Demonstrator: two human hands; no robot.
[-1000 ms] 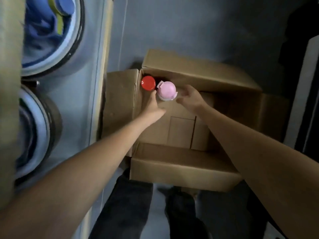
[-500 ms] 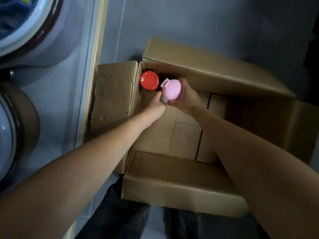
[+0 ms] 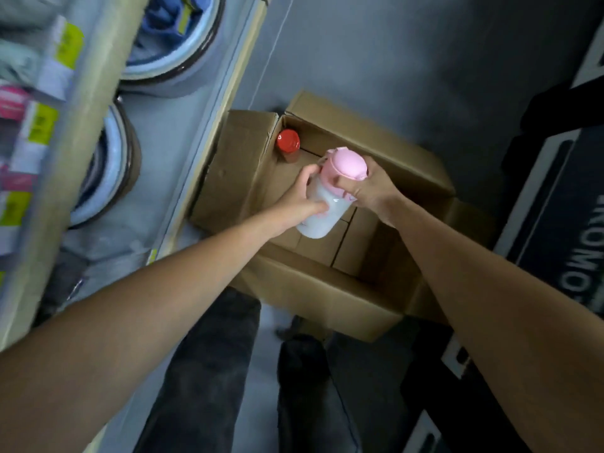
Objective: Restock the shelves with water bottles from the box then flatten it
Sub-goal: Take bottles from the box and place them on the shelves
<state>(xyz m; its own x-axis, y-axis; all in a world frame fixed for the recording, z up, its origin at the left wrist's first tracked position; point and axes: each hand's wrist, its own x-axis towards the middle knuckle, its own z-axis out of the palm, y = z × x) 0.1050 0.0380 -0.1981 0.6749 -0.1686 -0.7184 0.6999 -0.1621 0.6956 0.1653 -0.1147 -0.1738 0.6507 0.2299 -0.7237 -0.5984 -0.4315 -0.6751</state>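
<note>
An open cardboard box (image 3: 327, 302) sits on the grey floor below me. A water bottle with a pink lid and a cloudy white body (image 3: 330, 207) is held above the box in both hands. My right hand (image 3: 369, 188) grips it around the pink lid. My left hand (image 3: 300, 201) is wrapped round the white body. A second bottle with a red cap (image 3: 288, 142) stands upright in the box's far left corner. The rest of the box floor shows bare cardboard.
A shelf unit runs along the left, with a beige shelf edge (image 3: 75, 152), round blue-rimmed items (image 3: 176, 44) and packaged goods with yellow tags (image 3: 39, 125). A dark display with white lettering (image 3: 581, 230) stands at the right. My legs (image 3: 212, 371) are beside the box.
The pink-lidded bottle has come up out of the box's corner. My right hand closed on its lid and my left hand took its body. The red-capped bottle stayed put.
</note>
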